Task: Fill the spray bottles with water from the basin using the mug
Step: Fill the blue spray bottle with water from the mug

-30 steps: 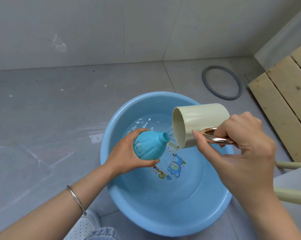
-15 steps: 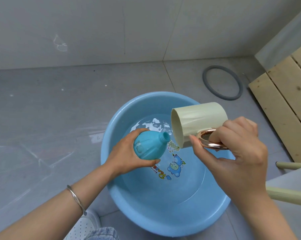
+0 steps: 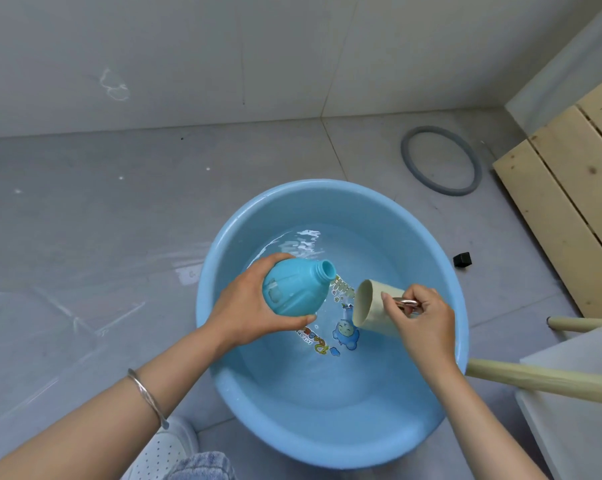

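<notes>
Grey tiled floor [image 3: 84, 220], blue basin [image 3: 327, 448] holding water.
Curled fingers of the left hand [image 3: 247, 306] grip the capless spray bottle [image 3: 292, 289], tilted above the basin's middle; the right hand [image 3: 420, 317] pinches the handle of the sideways cream mug [image 3: 372, 310] just beside it.

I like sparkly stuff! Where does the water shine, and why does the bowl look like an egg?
Head view: white glare ripples on the water near the far side of the basin. Head view: the metal handle of the mug glints too. Head view: the wide-angle lens probably stretches the basin into that egg shape. Head view: everything looks sharp, with only faint shadows.
</notes>
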Tool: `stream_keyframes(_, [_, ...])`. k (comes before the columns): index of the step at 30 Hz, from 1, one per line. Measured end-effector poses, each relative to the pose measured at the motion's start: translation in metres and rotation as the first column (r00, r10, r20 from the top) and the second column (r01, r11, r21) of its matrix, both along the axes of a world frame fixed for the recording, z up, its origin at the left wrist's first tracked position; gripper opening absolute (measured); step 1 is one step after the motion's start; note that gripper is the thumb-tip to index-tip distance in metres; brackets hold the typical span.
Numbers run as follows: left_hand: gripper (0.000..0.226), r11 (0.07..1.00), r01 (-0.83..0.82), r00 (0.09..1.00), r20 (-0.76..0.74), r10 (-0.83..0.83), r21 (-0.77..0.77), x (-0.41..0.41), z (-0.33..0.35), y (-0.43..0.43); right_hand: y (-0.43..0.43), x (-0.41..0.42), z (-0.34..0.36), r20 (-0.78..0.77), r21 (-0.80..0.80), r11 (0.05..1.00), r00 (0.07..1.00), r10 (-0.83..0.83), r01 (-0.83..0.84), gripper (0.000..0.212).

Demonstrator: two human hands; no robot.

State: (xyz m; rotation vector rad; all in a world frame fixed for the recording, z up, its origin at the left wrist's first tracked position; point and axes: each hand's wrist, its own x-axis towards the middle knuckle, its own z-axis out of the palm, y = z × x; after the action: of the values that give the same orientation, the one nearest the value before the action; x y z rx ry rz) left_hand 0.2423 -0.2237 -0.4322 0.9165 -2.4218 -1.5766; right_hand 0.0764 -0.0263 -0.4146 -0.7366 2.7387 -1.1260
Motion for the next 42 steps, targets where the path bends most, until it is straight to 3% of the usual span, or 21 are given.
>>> stream_keyframes(9, [0.088,1.0,-0.008,1.0,0.002,0.008,0.003,0.0,0.0,0.0,-0.002,0.005,-0.01,0.004,0.022,0.999,0.999,0.036,-0.036,0.048])
stream_keyframes(15, [0.085,1.0,0.003,1.0,-0.004,-0.003,0.0,0.0,0.001,0.0,0.007,-0.005,0.004,0.2,-0.203,0.966,0.973,-0.116,0.157,0.047])
stream_keyframes(21, [0.087,1.0,0.003,1.0,-0.012,-0.003,0.001,0.0,0.0,0.0,0.004,0.0,0.047,0.357,-0.48,0.83,0.927,-0.112,0.285,0.04])
stream_keyframes(29, [0.084,1.0,-0.003,1.0,-0.008,0.003,-0.009,0.0,-0.001,0.0,-0.012,0.023,0.107,0.255,-0.511,0.846,0.967,-0.018,0.151,0.043])
stream_keyframes(42, [0.084,1.0,0.001,1.0,-0.014,-0.001,-0.016,0.001,-0.001,0.0,-0.026,0.033,0.117,-0.114,-0.37,0.921,0.99,0.085,-0.122,0.039])
